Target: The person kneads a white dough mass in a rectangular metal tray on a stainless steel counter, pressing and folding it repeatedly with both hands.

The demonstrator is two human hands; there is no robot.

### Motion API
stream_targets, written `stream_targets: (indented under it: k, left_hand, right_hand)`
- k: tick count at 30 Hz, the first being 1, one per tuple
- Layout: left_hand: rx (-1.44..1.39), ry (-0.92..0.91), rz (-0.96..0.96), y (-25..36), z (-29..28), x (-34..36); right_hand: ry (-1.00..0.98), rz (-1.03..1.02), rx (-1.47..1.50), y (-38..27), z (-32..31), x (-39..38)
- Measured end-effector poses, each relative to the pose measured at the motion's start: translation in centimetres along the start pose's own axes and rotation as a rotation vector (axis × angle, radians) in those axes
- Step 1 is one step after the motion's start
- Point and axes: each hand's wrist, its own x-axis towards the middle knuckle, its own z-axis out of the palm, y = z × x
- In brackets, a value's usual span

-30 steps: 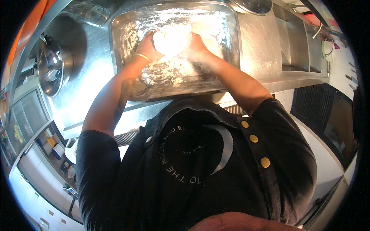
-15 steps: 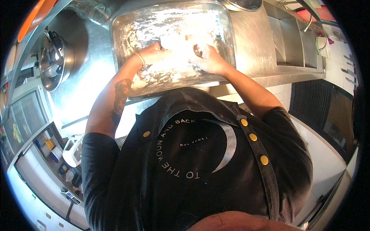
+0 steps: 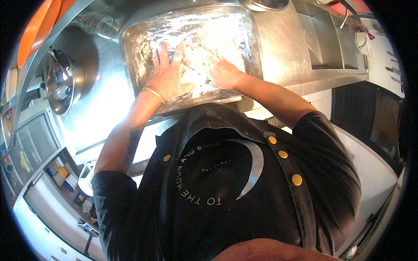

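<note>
Inside a large steel tray (image 3: 126, 61), smeared with white powder, my left hand (image 3: 165, 74) lies with its fingers spread toward the far side, at the left of a pale, overexposed mass (image 3: 194, 65). My right hand (image 3: 223, 73) is at the right of this mass with its fingers curled in; what they hold, if anything, is lost in the glare. Both hands and the mass look dusted or coated in white.
A steel bowl with utensils (image 3: 63, 87) stands left of the tray, a clear container (image 3: 98, 26) behind it, orange objects (image 3: 35, 32) at the far left. Another round vessel (image 3: 265, 4) is behind the tray. A steel sink (image 3: 324, 45) is at the right.
My hands were gripping a white rounded mass high in the tray. My left hand has since spread out and moved nearer me; my right hand has lowered and curled, and the mass is lower.
</note>
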Motion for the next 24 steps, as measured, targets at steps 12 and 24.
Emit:
stream_targets:
  k: [12, 24]
  left_hand:
    - [-0.215, 0.383, 0.407, -2.3, 5.3, 3.4]
    - [-0.36, 0.564, -0.082, -2.1, 5.7, 8.1]
  right_hand:
    - [0.184, 0.008, 0.085, -0.5, 5.3, 1.9]
    - [0.257, 0.319, 0.256, -1.1, 1.4, 3.3]
